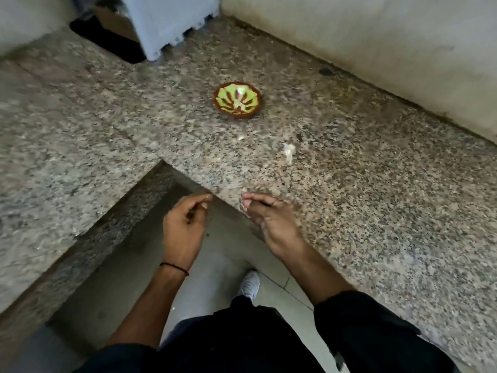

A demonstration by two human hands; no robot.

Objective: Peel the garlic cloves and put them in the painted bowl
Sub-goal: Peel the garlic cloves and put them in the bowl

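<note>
KITCHEN CORNER: A person's 2 bare hands hover at the near inner corner of an L-shaped speckled granite surface (pixel 349 211). The right hand (pixel 269 219) has its grip closed, fingertips pinching a small pale garlic clove (pixel 243 207) just over the surface's edge; motion blur hides whether it carries skin. The left hand (pixel 185 219), just beside it but apart, has its fingers curled, thumb meeting forefinger; whether that grip holds anything cannot be told. A thin black thread band (pixel 174 267) circles the left wrist.

Farther in, toward the wall, the round painted bowl (pixel 236 115) of red-brown clay with a green petal pattern sits upright on the surface, well apart from both hands, a few pale pieces in its bottom. Between bowl and hands, to the right, lies a scrap of white garlic skin (pixel 289 152); a smaller pale fragment (pixel 240 137) lies near the bowl's near side. A pale blue-grey box (pixel 172 22) stands at the far left. Below, a white shoe (pixel 248 285) rests on the grey tiled floor (pixel 215 251).
</note>
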